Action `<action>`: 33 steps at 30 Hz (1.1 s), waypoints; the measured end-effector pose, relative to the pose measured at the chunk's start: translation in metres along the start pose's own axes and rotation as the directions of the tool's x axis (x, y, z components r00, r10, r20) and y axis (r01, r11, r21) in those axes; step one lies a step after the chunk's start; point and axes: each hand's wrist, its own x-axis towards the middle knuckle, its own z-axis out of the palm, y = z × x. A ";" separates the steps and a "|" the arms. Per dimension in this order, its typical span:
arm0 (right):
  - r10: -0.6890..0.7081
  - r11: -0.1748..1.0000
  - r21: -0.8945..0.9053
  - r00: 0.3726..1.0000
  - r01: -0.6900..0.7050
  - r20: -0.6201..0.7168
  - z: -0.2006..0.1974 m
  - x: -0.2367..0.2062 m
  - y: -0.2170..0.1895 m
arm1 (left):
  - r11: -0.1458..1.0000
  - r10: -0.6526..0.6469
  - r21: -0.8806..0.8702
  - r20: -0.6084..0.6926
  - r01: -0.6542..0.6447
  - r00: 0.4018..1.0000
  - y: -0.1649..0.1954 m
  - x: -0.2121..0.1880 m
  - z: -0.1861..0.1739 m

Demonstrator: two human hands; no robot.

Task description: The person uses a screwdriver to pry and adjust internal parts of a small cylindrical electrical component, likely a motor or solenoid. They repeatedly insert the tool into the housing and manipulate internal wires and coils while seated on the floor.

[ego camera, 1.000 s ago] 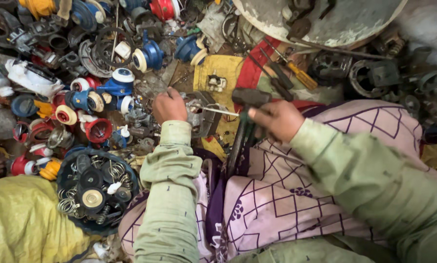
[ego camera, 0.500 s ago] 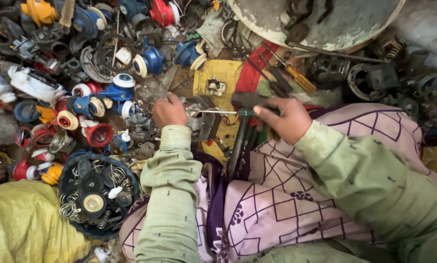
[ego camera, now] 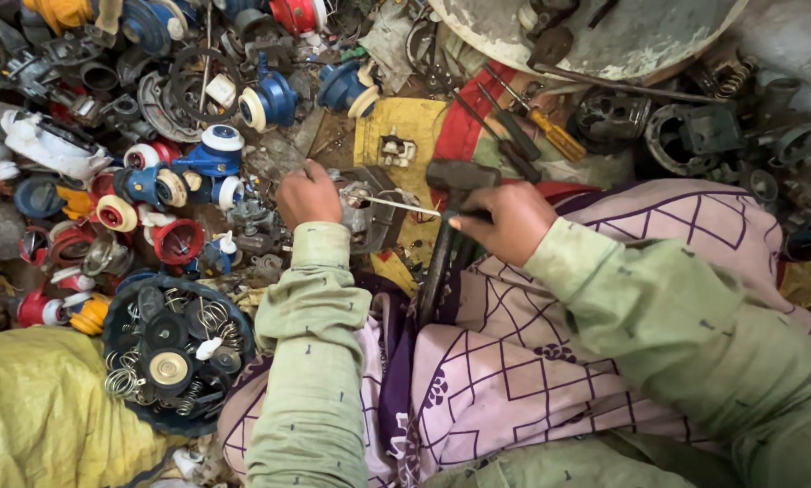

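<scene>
My left hand (ego camera: 307, 193) grips a grey metal part (ego camera: 369, 210) that rests on the floor in front of my lap. My right hand (ego camera: 505, 220) is closed around the dark handle of a hammer (ego camera: 448, 230), whose black head sits just above the hand. A thin metal rod (ego camera: 396, 205) runs from the grey part toward my right hand; whether the fingers also pinch it is unclear. Both sleeves are pale green, and a lilac patterned cloth (ego camera: 550, 352) covers my lap.
Blue, red and white pump parts (ego camera: 188, 172) are heaped at the left. A dark round tray of springs and discs (ego camera: 172, 352) sits at lower left, above a yellow sack (ego camera: 35, 416). Screwdrivers (ego camera: 532, 126), a yellow plate (ego camera: 405, 136) and a large grey basin (ego camera: 622, 36) lie ahead.
The view has shifted slightly. My right hand with the hammer has stayed near the grey part, and my left hand keeps its grip on it.
</scene>
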 end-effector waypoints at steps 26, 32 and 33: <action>0.029 0.937 -0.349 0.996 0.004 0.089 0.035 0.064 -0.017 | 0.999 -0.053 0.011 0.041 0.052 0.998 -0.003 -0.001 -0.005; 0.103 0.981 -0.179 0.984 -0.076 0.144 0.038 0.063 -0.018 | 0.999 -0.026 -0.031 0.048 0.027 0.999 -0.006 -0.003 -0.006; 0.129 0.981 -0.164 0.980 -0.104 0.154 0.038 0.063 -0.020 | 0.999 -0.025 -0.028 0.044 0.026 0.999 -0.006 -0.003 -0.007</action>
